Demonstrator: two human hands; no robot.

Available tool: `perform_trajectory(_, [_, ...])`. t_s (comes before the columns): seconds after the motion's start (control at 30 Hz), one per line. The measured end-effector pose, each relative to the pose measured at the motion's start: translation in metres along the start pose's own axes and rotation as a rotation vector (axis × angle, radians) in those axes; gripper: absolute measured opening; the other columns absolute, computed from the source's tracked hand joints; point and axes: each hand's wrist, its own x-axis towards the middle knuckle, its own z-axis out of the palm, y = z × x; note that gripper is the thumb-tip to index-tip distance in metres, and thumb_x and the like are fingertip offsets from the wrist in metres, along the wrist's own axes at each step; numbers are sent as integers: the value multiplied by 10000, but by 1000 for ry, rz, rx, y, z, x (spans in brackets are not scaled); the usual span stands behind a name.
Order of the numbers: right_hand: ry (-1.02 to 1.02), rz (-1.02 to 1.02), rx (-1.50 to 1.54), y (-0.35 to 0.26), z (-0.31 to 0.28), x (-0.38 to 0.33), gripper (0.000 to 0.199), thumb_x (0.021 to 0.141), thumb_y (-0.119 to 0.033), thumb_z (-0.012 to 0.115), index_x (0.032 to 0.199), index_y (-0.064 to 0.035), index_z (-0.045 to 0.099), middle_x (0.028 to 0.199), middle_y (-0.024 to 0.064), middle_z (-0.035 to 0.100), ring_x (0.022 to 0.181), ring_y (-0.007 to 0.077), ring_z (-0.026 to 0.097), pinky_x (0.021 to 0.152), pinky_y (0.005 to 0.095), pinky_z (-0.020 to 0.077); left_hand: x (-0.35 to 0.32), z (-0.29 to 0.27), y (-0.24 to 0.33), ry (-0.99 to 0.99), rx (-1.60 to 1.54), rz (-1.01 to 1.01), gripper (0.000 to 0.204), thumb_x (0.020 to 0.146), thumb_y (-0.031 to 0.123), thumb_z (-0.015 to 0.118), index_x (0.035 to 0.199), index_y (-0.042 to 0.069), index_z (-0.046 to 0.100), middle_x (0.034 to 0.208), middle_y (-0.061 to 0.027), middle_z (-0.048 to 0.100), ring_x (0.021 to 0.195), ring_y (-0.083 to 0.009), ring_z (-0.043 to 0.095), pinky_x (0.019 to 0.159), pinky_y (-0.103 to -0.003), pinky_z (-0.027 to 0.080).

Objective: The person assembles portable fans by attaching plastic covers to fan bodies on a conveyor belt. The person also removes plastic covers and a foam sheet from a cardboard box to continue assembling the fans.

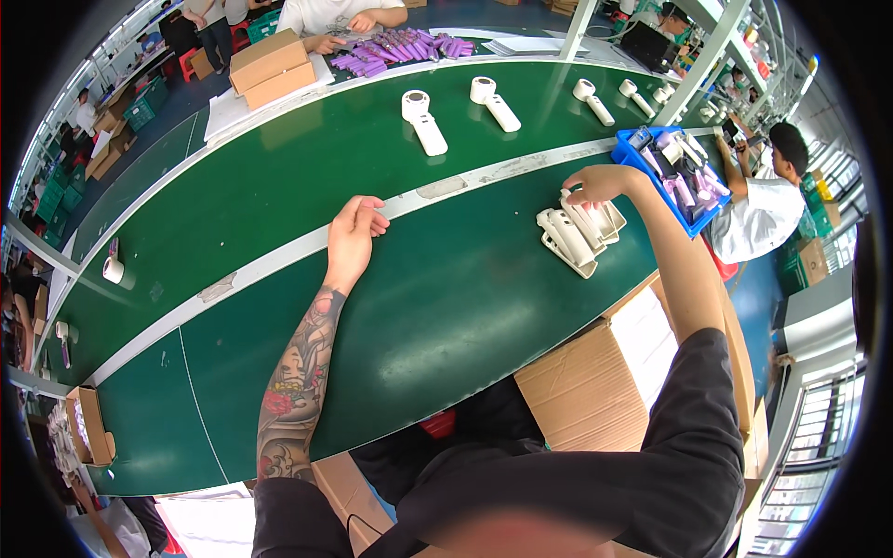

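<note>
My left hand [356,232] hovers at the near edge of the pale divider strip, loosely curled with some space between the fingers and nothing visible in it. Over to the right, my right hand [595,186] reaches down onto a small cluster of white plastic housings [569,238] lying on the green worktop. Its fingers are bent around the top of one elongated white piece; the fingertips are partly hidden. Other white pieces in the cluster look like shallow, tray-like shells [609,221]. The cluster lies just left of a blue bin [688,221].
Mixed white and purple parts fill the blue bin. White handheld devices with round heads [426,126] lie along the green belt [307,158] beyond the strip. Across it, a person sits by purple pieces [400,48] and cardboard boxes [270,67]. A co-worker [767,200] sits at right. An open carton [595,372] stands below my right arm.
</note>
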Motion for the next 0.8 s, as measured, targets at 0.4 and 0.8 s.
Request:
perform_trajectory(0.4, [-38, -68, 79, 5, -4, 4, 506, 919, -399, 674, 1240, -8, 666, 1007, 105, 705, 826, 223, 644, 778, 334, 566, -3, -1, 3, 9, 24, -16, 257, 1036, 133, 415, 1049, -6, 631, 805, -76, 647, 712, -151, 580, 705, -269, 504])
perform_trajectory(0.8, [64, -216, 159, 25, -26, -9, 479, 902, -324, 709, 1232, 20, 661, 1026, 93, 704, 853, 225, 652, 795, 323, 562, -3, 0, 2, -1, 41, -9, 261, 1045, 149, 417, 1060, -3, 628, 807, -71, 647, 715, -148, 581, 708, -268, 507])
